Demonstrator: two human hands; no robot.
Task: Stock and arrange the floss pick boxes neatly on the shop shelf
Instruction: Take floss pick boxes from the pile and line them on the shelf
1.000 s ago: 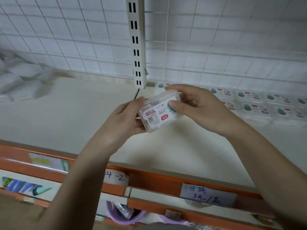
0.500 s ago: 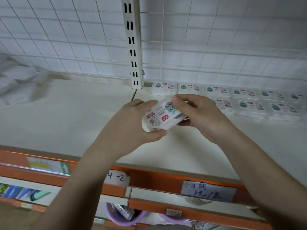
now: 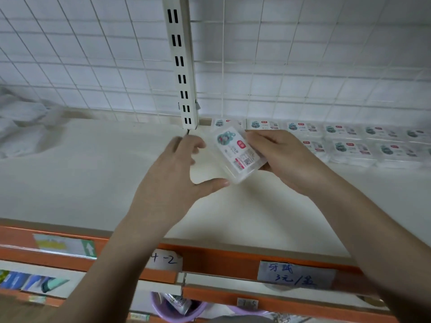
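Stocking looks partly done: two rows of floss pick boxes (image 3: 345, 141) lie flat along the back right of the shelf (image 3: 93, 173), with its front and left bare. One more box (image 3: 238, 155) sits above the shelf in the right hand (image 3: 282, 159), fingers curled round it. The left hand (image 3: 177, 180), half a second ago cupping the box, now spreads loose, thumb tip touching its near corner; the box has turned label-up.
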